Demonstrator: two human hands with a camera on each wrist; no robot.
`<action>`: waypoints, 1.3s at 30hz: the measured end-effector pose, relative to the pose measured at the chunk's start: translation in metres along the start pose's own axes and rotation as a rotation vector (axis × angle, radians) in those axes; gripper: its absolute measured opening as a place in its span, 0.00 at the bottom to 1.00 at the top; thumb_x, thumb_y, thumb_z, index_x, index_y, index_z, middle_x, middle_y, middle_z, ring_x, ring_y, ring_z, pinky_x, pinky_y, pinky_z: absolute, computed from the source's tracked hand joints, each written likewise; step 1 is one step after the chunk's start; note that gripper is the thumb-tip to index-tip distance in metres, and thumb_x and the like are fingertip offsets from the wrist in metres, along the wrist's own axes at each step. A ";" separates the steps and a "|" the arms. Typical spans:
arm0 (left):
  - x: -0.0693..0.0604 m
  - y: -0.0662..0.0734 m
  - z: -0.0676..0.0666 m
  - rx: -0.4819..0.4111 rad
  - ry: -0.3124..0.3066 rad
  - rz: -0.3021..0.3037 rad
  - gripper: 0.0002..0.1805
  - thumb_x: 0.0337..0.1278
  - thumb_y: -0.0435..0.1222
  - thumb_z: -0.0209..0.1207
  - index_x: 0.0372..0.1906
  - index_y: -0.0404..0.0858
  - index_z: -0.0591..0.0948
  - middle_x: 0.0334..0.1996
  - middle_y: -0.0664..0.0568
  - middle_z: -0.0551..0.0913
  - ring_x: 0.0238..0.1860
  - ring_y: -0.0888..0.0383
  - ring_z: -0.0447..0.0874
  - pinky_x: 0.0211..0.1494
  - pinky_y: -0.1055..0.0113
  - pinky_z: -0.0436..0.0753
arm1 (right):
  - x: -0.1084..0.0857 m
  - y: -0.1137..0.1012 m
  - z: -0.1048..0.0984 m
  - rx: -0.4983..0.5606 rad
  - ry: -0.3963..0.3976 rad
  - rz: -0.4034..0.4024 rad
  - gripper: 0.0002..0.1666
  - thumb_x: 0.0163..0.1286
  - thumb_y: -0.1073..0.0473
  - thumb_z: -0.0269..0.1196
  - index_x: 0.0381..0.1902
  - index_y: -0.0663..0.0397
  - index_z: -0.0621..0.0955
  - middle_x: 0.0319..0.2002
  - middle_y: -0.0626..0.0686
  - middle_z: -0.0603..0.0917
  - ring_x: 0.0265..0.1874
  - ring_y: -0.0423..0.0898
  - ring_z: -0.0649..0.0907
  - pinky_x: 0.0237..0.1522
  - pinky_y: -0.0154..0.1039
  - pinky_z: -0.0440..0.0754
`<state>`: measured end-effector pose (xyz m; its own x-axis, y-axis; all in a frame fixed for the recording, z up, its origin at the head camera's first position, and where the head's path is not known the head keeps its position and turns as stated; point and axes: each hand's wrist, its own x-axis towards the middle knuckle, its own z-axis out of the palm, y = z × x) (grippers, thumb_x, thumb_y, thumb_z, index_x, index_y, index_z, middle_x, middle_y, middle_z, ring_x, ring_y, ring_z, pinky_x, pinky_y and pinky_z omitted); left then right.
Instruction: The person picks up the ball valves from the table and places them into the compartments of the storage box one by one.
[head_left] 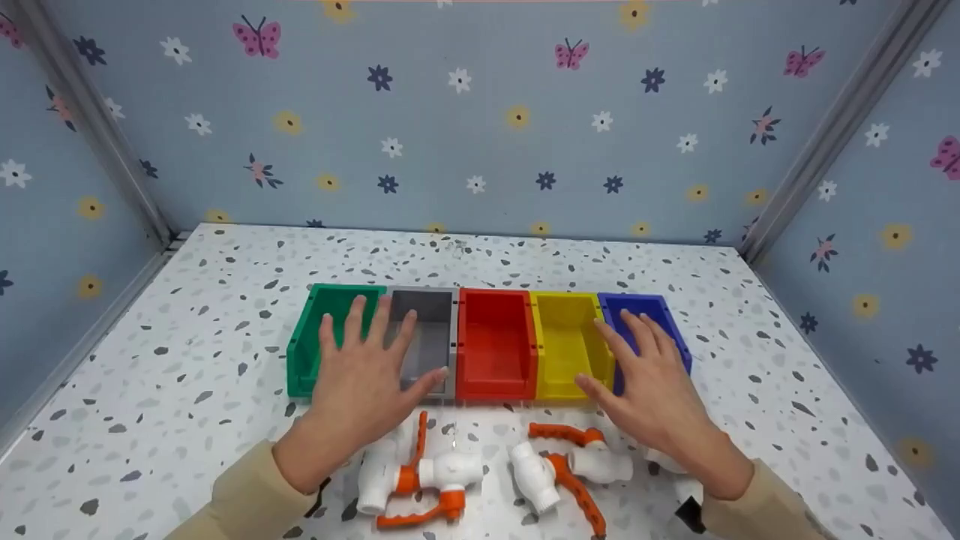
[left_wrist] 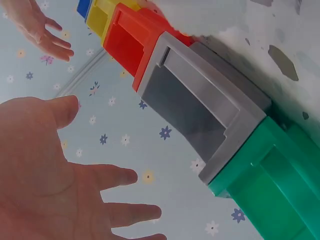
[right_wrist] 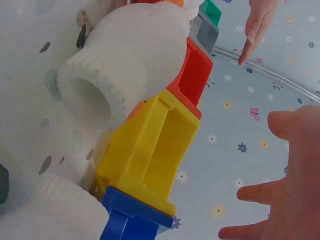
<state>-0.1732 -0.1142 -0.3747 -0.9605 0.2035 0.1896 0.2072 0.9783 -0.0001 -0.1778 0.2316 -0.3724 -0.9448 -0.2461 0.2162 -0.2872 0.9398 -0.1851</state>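
Observation:
My left hand (head_left: 360, 386) hovers with fingers spread above the green bin (head_left: 297, 367) and the grey bin (head_left: 453, 352); it holds nothing. The right hand (head_left: 660, 394), likewise spread and holding nothing, is over the yellow bin (head_left: 570, 391) and the blue bin (head_left: 681, 341). Between the hands sits a red bin (head_left: 495, 391). In front of the row lie white plastic ball valves with orange lever handles: one valve (head_left: 377, 480) and another valve (head_left: 454, 471) at left, a valve (head_left: 534, 478) and a further valve (head_left: 604, 465) at right. More white fittings (right_wrist: 135, 60) show beneath the right wrist, partly hidden.
The bins stand joined in one row on a speckled white table (head_left: 187, 360). A patterned back wall (head_left: 465, 112) and side walls with metal corner posts (head_left: 825, 135) enclose the table. A small dark piece (head_left: 690, 515) lies by the right sleeve.

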 end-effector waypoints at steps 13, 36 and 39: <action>0.001 -0.013 -0.003 -0.040 0.026 0.016 0.46 0.62 0.68 0.51 0.75 0.41 0.66 0.73 0.36 0.61 0.72 0.34 0.54 0.71 0.34 0.52 | -0.004 0.014 -0.009 0.028 -0.029 0.049 0.49 0.69 0.22 0.46 0.78 0.43 0.61 0.76 0.63 0.56 0.72 0.67 0.57 0.61 0.73 0.62; 0.000 -0.073 -0.014 -0.230 0.012 -0.106 0.36 0.69 0.56 0.56 0.67 0.31 0.73 0.58 0.32 0.76 0.53 0.36 0.77 0.45 0.40 0.81 | -0.022 0.049 -0.017 0.046 -0.013 0.095 0.35 0.74 0.35 0.55 0.67 0.54 0.76 0.64 0.63 0.74 0.62 0.65 0.72 0.58 0.68 0.70; -0.002 -0.081 -0.012 -0.234 0.003 -0.123 0.36 0.69 0.55 0.55 0.67 0.30 0.72 0.58 0.31 0.76 0.54 0.34 0.77 0.45 0.39 0.80 | -0.025 0.053 -0.019 0.065 0.017 0.092 0.31 0.74 0.38 0.57 0.60 0.55 0.80 0.60 0.61 0.78 0.60 0.63 0.75 0.57 0.66 0.72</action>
<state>-0.1857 -0.1938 -0.3636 -0.9807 0.0832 0.1769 0.1266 0.9598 0.2505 -0.1663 0.2919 -0.3696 -0.9650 -0.1553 0.2112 -0.2096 0.9409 -0.2662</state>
